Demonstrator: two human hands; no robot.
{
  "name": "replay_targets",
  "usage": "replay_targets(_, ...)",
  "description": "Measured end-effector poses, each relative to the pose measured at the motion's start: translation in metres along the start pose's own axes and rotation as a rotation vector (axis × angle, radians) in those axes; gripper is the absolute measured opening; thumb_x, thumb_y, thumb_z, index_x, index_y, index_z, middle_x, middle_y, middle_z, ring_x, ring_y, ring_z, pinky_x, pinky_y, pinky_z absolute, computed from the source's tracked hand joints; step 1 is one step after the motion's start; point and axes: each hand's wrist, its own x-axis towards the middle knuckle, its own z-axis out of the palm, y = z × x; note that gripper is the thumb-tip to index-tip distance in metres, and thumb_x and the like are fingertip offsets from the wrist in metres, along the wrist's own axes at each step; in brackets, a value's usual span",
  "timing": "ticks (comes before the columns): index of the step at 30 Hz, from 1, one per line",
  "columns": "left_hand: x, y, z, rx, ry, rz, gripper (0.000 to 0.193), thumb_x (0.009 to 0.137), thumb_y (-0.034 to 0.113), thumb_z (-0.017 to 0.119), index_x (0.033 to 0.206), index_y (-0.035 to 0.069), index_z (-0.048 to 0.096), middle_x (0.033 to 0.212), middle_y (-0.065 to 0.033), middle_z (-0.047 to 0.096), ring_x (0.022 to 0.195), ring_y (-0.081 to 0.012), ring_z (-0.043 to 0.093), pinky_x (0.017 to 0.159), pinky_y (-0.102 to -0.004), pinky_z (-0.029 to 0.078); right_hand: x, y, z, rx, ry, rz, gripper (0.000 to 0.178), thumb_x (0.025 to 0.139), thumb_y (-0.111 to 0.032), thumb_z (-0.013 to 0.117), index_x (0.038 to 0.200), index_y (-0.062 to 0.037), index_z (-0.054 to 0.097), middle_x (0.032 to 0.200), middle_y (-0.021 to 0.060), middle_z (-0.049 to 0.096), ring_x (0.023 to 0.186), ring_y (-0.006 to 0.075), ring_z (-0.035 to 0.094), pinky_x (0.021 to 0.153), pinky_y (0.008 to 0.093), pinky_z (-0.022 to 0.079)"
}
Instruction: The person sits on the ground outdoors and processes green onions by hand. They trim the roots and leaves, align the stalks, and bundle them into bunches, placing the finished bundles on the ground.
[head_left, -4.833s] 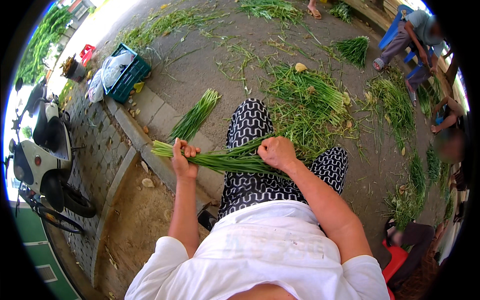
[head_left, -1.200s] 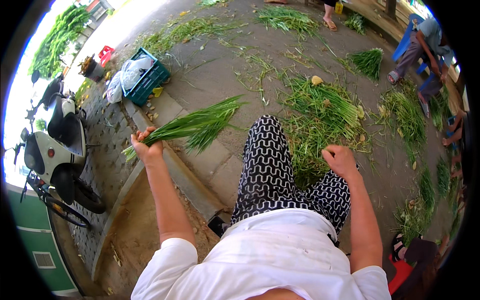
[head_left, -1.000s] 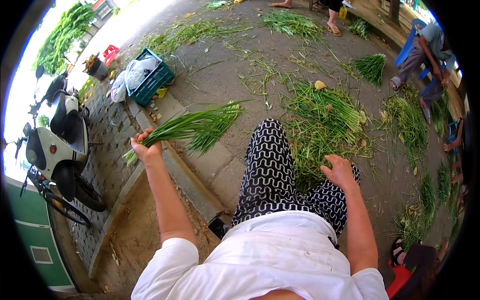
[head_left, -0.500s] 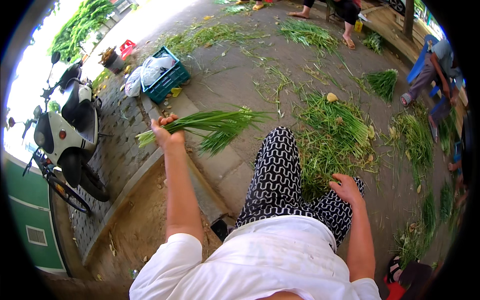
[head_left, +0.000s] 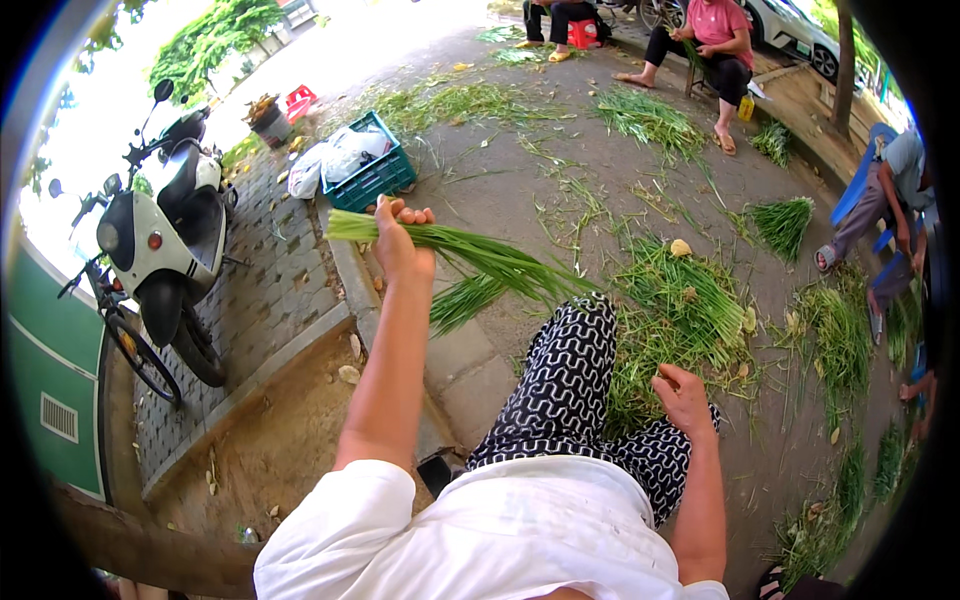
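My left hand (head_left: 405, 240) is closed round a bunch of chives (head_left: 490, 255), pale stem ends pointing left and green tips drooping right toward my left knee. Below it, a smaller bundle of chives (head_left: 466, 303) lies on the kerb stones. My right hand (head_left: 684, 402) hovers by my right knee, fingers curled in; whatever they may hold is hidden. Just beyond that hand, a large heap of chives (head_left: 690, 310), mixed with loose trimmings, spreads over the ground. My patterned trousers (head_left: 565, 370) show between both arms.
A teal crate (head_left: 385, 178) with white plastic bags stands beyond my left hand. A scooter (head_left: 165, 235) and a bicycle (head_left: 140, 350) are parked at left. Co-workers sit ahead, one in a pink top (head_left: 722, 28), another at right (head_left: 905, 180). More chives (head_left: 835, 320) lie at right.
The view has shifted, bringing more of the seated people into sight. The chives in my left hand now slant downward to the right. My right hand's fingers have curled in.
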Motion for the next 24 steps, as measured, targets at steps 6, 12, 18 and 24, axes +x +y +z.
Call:
replay_targets(6,0.045,-0.002,-0.006,0.345,-0.095,0.236,0.022,0.087,0.023,0.058,0.077,0.005,0.052,0.054,-0.0025,0.047,0.048,-0.0137,0.046,0.056,-0.0325,0.046,-0.013,0.052,-0.017,0.101,0.011,0.12,0.031,0.081,-0.017,0.061,0.099,0.0076,0.059,0.073,0.0069,0.062,0.064,0.0108,0.053,0.059,0.0267,0.043)
replay_targets(12,0.106,-0.037,-0.065,1.237,-0.158,0.341,0.03,0.082,0.029,0.063,0.065,0.005,0.059,0.056,-0.005,0.058,0.053,-0.0165,0.056,0.052,-0.0302,0.043,-0.006,0.071,0.0,-0.013,-0.094,0.242,0.019,0.08,-0.014,0.059,0.083,0.0036,0.055,0.063,0.0029,0.049,0.058,0.0086,0.043,0.053,0.0263,0.036)
replay_targets(18,0.16,-0.1,-0.148,1.918,-0.283,0.283,0.033,0.077,0.037,0.063,0.082,0.005,0.063,0.073,-0.0189,0.063,0.07,-0.0388,0.06,0.063,-0.044,0.048,0.009,0.085,0.029,-0.136,-0.217,0.264,0.018,0.078,-0.015,0.057,0.075,0.0028,0.052,0.056,0.01,0.047,0.051,0.0161,0.043,0.05,0.0316,0.036)
replay_targets(24,0.196,-0.175,-0.199,2.211,-0.392,0.028,0.029,0.077,0.034,0.063,0.086,0.007,0.062,0.077,-0.0193,0.064,0.075,-0.0373,0.062,0.067,-0.0466,0.048,0.027,0.095,0.032,-0.193,-0.353,0.462,0.025,0.08,-0.018,0.059,0.095,0.0023,0.062,0.079,0.0204,0.064,0.072,0.0288,0.063,0.063,0.0345,0.047)
